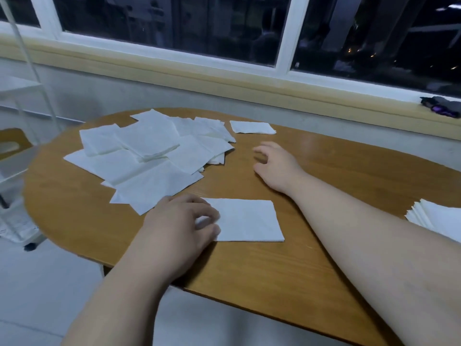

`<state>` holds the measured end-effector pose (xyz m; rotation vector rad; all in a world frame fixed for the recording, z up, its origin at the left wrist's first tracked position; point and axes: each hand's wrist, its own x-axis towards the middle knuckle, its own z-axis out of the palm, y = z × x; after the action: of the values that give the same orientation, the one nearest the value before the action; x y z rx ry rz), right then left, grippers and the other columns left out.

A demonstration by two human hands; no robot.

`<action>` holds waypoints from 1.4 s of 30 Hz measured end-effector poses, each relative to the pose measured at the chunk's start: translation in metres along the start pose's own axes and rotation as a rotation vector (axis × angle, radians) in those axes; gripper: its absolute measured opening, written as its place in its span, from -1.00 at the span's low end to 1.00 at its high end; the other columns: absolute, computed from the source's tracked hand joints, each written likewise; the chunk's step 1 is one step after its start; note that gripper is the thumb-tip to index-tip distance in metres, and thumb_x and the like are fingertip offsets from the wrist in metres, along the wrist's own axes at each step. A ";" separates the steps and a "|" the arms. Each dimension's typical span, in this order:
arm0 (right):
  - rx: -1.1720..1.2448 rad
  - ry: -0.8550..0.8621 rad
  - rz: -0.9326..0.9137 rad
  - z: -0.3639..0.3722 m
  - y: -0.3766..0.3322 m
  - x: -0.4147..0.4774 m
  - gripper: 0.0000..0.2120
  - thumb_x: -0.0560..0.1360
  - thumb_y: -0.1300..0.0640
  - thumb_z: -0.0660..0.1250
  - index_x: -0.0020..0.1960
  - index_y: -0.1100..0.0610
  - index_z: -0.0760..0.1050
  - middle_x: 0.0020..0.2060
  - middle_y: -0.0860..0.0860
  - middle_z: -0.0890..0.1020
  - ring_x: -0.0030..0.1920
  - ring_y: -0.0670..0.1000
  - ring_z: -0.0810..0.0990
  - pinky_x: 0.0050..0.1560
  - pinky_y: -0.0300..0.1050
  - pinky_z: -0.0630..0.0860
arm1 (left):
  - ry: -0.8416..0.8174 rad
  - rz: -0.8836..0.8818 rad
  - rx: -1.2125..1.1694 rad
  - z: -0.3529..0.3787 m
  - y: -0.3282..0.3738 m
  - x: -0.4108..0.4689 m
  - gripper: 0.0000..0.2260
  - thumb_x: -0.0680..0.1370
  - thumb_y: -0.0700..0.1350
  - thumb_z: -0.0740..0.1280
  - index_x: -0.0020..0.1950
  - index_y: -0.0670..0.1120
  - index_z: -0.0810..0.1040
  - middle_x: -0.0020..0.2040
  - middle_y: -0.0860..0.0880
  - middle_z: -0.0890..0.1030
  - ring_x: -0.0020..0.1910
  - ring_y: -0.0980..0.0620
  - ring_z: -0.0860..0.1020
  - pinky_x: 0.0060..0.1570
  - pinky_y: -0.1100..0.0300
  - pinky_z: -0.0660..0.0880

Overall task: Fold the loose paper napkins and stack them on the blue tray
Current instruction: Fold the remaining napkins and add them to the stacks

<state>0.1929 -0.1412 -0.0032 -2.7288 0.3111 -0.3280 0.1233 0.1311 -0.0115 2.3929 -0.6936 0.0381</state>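
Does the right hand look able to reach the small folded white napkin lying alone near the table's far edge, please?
Probably yes: only bare brown wooden table lies between the open right hand and the small folded white paper napkin.

You're seeing dim, cool indoor light against black night windows (174,23), faint glare on the table (314,146), curved wide-angle edges, and overall softness.

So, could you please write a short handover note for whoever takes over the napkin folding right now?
Left hand grips the left edge of a folded napkin near the front of the table. Right hand open, holding nothing, beside the loose napkin pile. Done: a napkin stack at far right, one small folded napkin at the back. To do: fold the pile. No blue tray in view.
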 end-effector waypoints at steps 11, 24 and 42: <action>-0.402 -0.110 0.041 0.011 0.012 0.108 -0.38 0.60 -0.24 -0.02 0.59 -0.02 0.11 0.58 -0.10 0.17 0.48 0.15 0.32 0.25 0.04 0.39 | 0.032 0.045 0.034 0.006 -0.005 0.008 -0.85 0.55 0.18 0.27 0.08 0.34 0.56 0.13 0.46 0.43 0.16 0.29 0.27 0.13 0.33 0.27; -0.461 -0.096 0.039 -0.002 0.027 0.052 -0.50 0.61 -0.21 -0.06 0.36 0.04 0.38 0.33 0.05 0.35 0.14 0.16 0.51 -0.04 0.03 0.45 | 0.016 0.076 0.013 0.004 -0.003 0.008 -0.83 0.53 0.16 0.30 0.11 0.35 0.57 0.11 0.47 0.45 0.16 0.29 0.29 0.23 0.21 0.32; -0.309 0.145 0.293 -0.050 0.044 -0.196 -0.59 0.55 -0.34 0.14 0.16 -0.06 0.45 0.13 -0.14 0.40 -0.16 -0.03 0.55 -0.24 -0.10 0.54 | -0.119 0.224 -0.019 0.011 0.040 -0.026 -0.87 0.48 0.08 0.41 -0.01 0.31 0.59 0.05 0.44 0.51 0.18 0.41 0.29 0.24 0.11 0.30</action>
<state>-0.0143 -0.1474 -0.0113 -2.9033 0.8564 -0.4255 0.0801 0.1107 -0.0027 2.3027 -1.0114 -0.0166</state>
